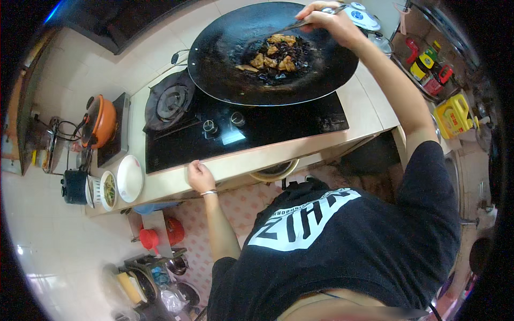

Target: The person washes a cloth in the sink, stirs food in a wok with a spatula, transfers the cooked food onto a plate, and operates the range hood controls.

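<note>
A large black wok (225, 80) stands over the right side of a black glass gas hob (273, 130). Browned meat pieces (286, 63) and a dark, glossy food (297, 50) lie in its middle. My right hand (329, 24) grips a metal spatula or ladle (295, 26) above the wok's far right rim; the tool's tip reaches down beside the food. My left hand (200, 176) rests curled on the counter's front edge, beside the hob, with a bracelet on the wrist. Whether its fingers hold anything cannot be seen.
Left of the hob are a bare burner (172, 100), a white bowl (129, 178), a dish of sliced greens (109, 190) and an orange pan (105, 120) on a portable cooker. Sauce bottles (425, 64), a yellow oil jug (453, 116) and a lidded bowl (363, 18) stand at right.
</note>
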The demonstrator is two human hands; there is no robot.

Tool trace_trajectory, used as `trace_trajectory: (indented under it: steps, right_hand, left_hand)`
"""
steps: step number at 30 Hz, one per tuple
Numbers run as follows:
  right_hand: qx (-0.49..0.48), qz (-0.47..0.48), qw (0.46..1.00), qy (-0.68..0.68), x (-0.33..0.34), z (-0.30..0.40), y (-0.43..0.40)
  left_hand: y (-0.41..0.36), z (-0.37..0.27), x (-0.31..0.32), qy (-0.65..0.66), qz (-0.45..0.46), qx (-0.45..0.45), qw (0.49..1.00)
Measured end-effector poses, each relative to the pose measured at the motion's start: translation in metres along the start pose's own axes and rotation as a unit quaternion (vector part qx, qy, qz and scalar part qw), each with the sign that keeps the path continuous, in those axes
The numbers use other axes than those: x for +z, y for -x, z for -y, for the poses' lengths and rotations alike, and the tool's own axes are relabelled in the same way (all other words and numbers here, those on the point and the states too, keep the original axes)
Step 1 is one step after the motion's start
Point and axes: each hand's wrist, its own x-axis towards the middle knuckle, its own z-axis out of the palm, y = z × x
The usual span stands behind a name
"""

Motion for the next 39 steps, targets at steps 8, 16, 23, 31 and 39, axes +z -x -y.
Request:
trace_trajectory:
  steps: [8, 16, 23, 31, 39]
  right_hand:
    - [0.012, 0.019, 0.999, 0.05, 0.005, 0.054, 0.024]
    - [-0.029, 0.09, 0.993, 0.067, -0.005, 0.049, 0.035]
    - [-0.143, -0.005, 0.98, 0.139, -0.024, 0.055, 0.068]
    - [-0.055, -0.095, 0.992, 0.058, 0.007, 0.027, 0.092]
    - [-0.049, -0.228, 0.972, 0.019, -0.019, 0.021, 0.078]
  left_hand:
    - [0.003, 0.007, -0.001, -0.007, 0.005, -0.003, 1.0]
    - [0.001, 0.004, 0.0, 0.022, 0.001, -0.01, 1.0]
    - [0.002, 0.006, 0.0, 0.017, 0.009, -0.007, 1.0]
    - [0.002, 0.01, 0.003, 0.028, -0.002, -0.001, 1.0]
    - [0.004, 0.011, 0.004, 0.021, 0.003, -0.015, 1.0]
